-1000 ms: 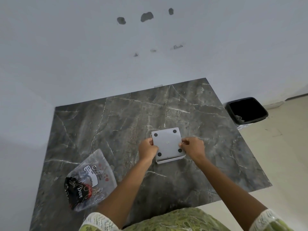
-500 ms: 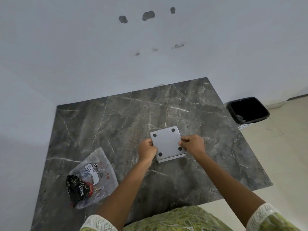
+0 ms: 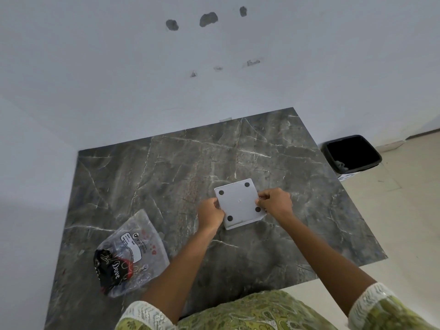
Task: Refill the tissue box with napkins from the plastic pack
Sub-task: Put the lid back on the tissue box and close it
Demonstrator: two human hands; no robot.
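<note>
Head view, two hands (image 3: 210,214) (image 3: 276,203) gripping one tissue box (image 3: 239,203), perhaps upturned

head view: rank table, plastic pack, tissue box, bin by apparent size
1. Table, by far.
2. Plastic pack.
3. Tissue box and bin: they look alike; the bin sits farther away on the floor and hands cover the box's edges, so no ranking.
</note>
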